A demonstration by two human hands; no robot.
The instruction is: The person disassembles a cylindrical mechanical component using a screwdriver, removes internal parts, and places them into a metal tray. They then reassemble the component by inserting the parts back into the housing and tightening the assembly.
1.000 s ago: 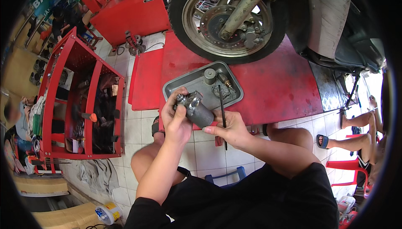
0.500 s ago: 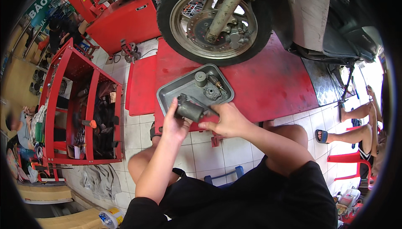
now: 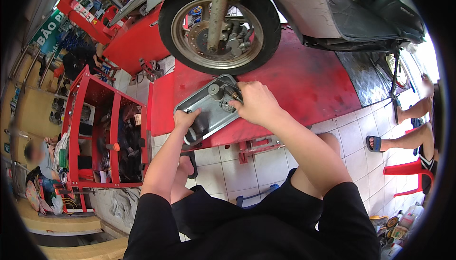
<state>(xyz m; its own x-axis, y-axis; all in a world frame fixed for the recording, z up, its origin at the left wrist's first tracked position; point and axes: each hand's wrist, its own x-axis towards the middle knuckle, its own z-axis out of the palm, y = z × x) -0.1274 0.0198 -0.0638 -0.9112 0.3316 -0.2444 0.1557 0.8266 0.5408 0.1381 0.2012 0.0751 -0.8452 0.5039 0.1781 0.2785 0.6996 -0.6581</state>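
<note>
Both hands at tray rim, arms extd

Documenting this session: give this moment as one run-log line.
left hand: at left end of gray tray; right hand: at its right side; tray: on red platform, small metal cylinder inside; scooter front wheel: beyond tray

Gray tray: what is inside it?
Inside the gray tray sit a silver cylinder, a dark cylinder and a metal fitting; a slender part shows by the right hand. Both hands cover parts of the tray, the left hand its left end; anything beneath them is hidden.
</note>
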